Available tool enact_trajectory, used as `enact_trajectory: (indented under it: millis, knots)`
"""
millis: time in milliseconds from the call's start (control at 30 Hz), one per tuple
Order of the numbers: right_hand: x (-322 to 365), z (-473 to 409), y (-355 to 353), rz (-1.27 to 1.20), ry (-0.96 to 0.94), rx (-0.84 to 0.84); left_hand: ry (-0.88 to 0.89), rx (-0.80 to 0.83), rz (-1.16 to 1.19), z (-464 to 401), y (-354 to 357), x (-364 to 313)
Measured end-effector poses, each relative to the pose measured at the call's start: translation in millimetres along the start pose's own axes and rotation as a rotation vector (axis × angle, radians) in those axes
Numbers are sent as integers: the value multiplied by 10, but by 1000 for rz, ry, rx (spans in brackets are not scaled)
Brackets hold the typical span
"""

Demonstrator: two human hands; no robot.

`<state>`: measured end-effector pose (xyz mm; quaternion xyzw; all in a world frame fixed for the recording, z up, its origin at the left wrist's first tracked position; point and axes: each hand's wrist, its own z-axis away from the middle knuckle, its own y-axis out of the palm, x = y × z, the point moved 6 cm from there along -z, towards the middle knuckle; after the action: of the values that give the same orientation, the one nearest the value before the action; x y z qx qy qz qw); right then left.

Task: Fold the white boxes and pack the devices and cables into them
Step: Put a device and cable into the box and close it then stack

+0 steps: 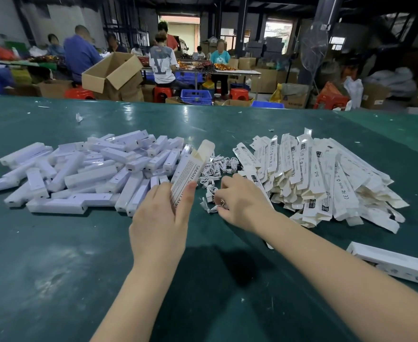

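My left hand (161,218) grips a folded white box (190,169) that tilts up and away, its top flap open. My right hand (240,203) reaches into a small heap of coiled white cables (215,169) in the middle of the green table (54,267), and its fingers pinch one cable (211,209) at the near edge of the heap. A pile of white bar-shaped devices (84,171) lies to the left. Several flat unfolded white boxes (326,178) are heaped to the right.
One closed white box (395,264) lies at the right near edge of the table. Small paper scraps dot the tabletop. Beyond the far edge stand cardboard cartons (111,72), red stools, blue crates and several seated people at other tables.
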<state>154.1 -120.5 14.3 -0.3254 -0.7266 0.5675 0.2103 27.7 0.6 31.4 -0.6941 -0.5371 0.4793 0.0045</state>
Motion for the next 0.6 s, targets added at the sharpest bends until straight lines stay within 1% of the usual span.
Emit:
enact_trajectory:
  millis: [67, 133, 200, 300, 333, 400, 500, 600]
  knots:
    - [45, 55, 12, 3, -69, -16, 16, 1, 1, 3, -3, -16]
    - [66, 118, -14, -88, -75, -51, 23, 0, -2, 3, -5, -26]
    - [35, 180, -88, -307, 52, -84, 6, -2, 1, 4, -4, -20]
    - [-29, 321, -218, -769, 319, -137, -59, 6, 71, -2, 7, 15]
    - [-18, 383, -246, -920, 368, -152, -86, 23, 134, -7, 23, 29]
    - [78, 526, -296, -1112, 380, -161, -175, 115, 327, -17, 106, 57]
    - [214, 730, -306, -1162, 358, -169, -343, 363, 621, 15, 296, 53]
    - [182, 852, -254, -1215, 407, -206, -368, 498, 723, 66, 366, 5]
